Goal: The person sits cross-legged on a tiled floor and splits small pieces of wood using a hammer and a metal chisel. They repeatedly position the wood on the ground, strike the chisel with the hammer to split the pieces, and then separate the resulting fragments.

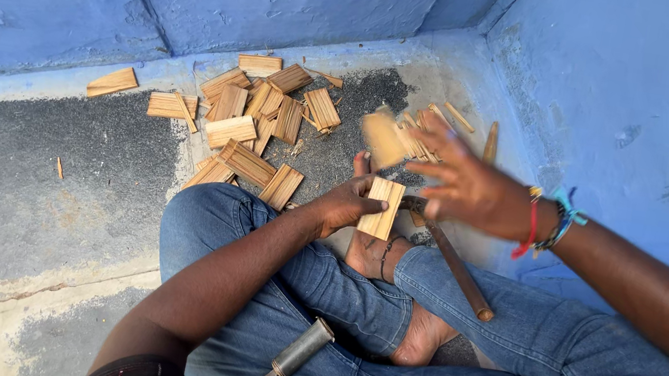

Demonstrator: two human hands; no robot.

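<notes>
I sit cross-legged in blue jeans on a grey floor. My left hand (347, 203) grips a small flat piece of split wood (381, 208) upright above my bare foot (373, 252). My right hand (465, 184), with coloured wristbands, is blurred in motion with fingers spread, just right of a blurred wood piece (384, 138) near its fingertips; whether it touches that piece I cannot tell. A wooden-handled tool (452, 265) leans across my right leg under that hand.
A pile of split wood slats (254, 117) lies on the floor ahead, with a stray slat (112, 81) to the left. Blue walls enclose the corner. A metal tool with a round handle (289, 364) rests on my left thigh.
</notes>
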